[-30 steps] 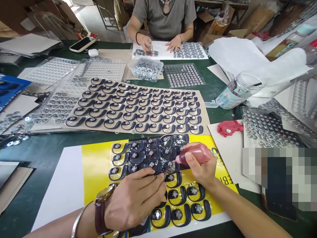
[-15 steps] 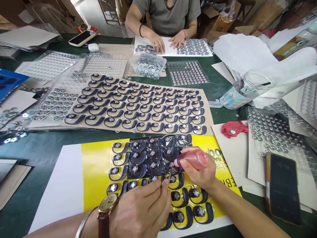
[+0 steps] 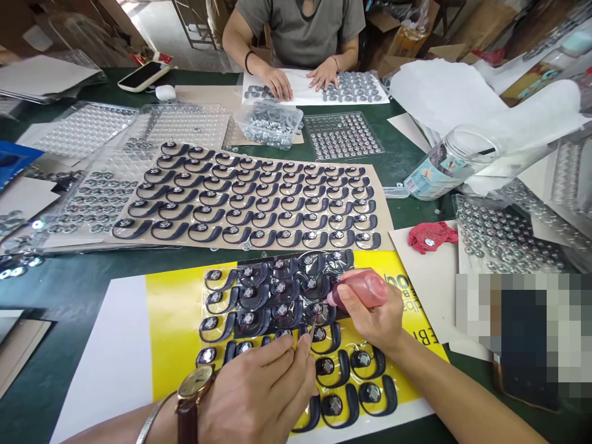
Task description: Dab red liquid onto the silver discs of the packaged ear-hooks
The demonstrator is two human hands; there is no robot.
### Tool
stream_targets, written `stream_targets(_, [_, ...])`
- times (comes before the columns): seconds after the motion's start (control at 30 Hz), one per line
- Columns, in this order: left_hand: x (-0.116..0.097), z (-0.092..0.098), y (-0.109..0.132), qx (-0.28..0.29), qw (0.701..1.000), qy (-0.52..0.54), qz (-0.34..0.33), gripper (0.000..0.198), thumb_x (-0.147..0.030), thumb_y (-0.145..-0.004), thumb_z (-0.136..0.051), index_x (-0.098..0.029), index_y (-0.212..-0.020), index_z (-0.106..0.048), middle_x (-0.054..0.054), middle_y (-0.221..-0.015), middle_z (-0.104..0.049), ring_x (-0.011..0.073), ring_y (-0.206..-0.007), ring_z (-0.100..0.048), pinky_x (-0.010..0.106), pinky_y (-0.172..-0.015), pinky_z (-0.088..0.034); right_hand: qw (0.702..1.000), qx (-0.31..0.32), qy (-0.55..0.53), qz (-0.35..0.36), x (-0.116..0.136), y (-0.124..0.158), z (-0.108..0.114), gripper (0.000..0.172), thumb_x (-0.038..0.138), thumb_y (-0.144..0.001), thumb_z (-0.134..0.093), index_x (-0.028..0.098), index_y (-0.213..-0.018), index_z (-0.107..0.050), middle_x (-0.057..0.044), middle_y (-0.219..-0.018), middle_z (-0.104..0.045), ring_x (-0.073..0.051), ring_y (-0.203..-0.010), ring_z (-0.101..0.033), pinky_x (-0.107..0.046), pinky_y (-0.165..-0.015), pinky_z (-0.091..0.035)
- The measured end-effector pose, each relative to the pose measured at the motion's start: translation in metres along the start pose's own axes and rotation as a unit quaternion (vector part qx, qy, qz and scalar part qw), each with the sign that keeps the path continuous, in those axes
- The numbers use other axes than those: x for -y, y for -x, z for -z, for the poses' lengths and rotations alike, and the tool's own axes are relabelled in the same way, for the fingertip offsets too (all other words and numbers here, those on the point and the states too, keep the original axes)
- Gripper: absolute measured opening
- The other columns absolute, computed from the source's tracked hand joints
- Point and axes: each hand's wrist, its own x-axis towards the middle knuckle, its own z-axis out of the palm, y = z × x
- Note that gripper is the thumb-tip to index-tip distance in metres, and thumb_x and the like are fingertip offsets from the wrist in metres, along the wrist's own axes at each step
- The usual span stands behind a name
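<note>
My right hand (image 3: 383,316) is wrapped round a small squeeze bottle (image 3: 363,288) of pinkish-red liquid, tilted with its nozzle down to the left. Just beside that nozzle is a curved black piece with a round metallic centre (image 3: 318,310). My left hand (image 3: 261,388), with a watch (image 3: 195,382) on the wrist, pinches a thin pointed metal tool, probably tweezers (image 3: 314,327), whose tip is at the same piece. Rows of these curved pieces lie on clear film over a yellow and white printed sheet (image 3: 173,333). My left hand hides part of the lower rows.
Beyond lies a cardboard sheet (image 3: 382,216) with many more curved pieces. A clear tub (image 3: 272,126) of small metal parts and a plastic tray (image 3: 345,135) stand farther back. A red cloth (image 3: 432,236) and a jar (image 3: 448,163) are at right. Across the table, a co-worker's hands (image 3: 277,84) rest on a white sheet.
The bottle's nozzle has drawn slightly up and away from the piece. The tool's tip stays at that piece. The whole view has shifted a little.
</note>
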Motion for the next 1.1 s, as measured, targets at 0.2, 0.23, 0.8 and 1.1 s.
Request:
stream_targets(0.2, [0.0016, 0.0017, -0.0007, 0.006, 1.0, 0.001, 0.001, 0.037, -0.009, -0.091, -0.03, -0.002, -0.102, -0.065, 0.017, -0.099, -0.07, 0.0241, -0.095, -0.067, 0.035, -0.084, -0.055, 1.0, -0.025, -0.003, -0.012, 0.0014, 0.0008, 0.0019, 0.008, 0.025, -0.079, -0.064, 0.02, -0.084, -0.061, -0.002, -0.068, -0.068, -0.016, -0.055, -0.065, -0.03, -0.054, -0.054])
stream_targets(0.23, [0.0018, 0.0016, -0.0006, 0.006, 1.0, 0.002, 0.001, 0.038, -0.009, -0.091, -0.029, -0.002, -0.102, -0.065, 0.017, -0.099, -0.07, 0.0241, -0.095, -0.067, 0.035, -0.084, -0.055, 0.999, -0.033, -0.001, -0.004, 0.0018, 0.0003, 0.0023, 0.006, 0.025, -0.079, -0.064, 0.02, -0.082, -0.061, -0.002, -0.068, -0.068, -0.016, -0.055, -0.064, -0.03, -0.054, -0.053])
stream_targets(0.8, [0.0034, -0.0004, 0.007, 0.024, 0.999, 0.016, 0.014, 0.036, -0.012, -0.092, -0.032, -0.002, -0.11, -0.062, 0.018, -0.11, -0.066, 0.0268, -0.106, -0.062, 0.037, -0.087, -0.054, 0.999, -0.009, -0.026, -0.019, 0.0017, 0.0006, 0.0036, 0.007, 0.021, -0.079, -0.063, 0.02, -0.086, -0.061, 0.0, -0.06, -0.069, -0.016, -0.052, -0.066, -0.028, -0.052, -0.055])
stream_targets(1.1, [0.0091, -0.0002, 0.0037, -0.021, 0.997, 0.055, 0.048, 0.036, -0.011, -0.093, -0.03, -0.004, -0.103, -0.064, 0.015, -0.103, -0.069, 0.0212, -0.098, -0.066, 0.033, -0.083, -0.055, 1.0, -0.001, -0.008, -0.017, -0.0015, 0.0034, 0.0045, 0.008, 0.023, -0.08, -0.063, 0.02, -0.086, -0.062, 0.001, -0.058, -0.067, -0.015, -0.05, -0.064, -0.029, -0.052, -0.054])
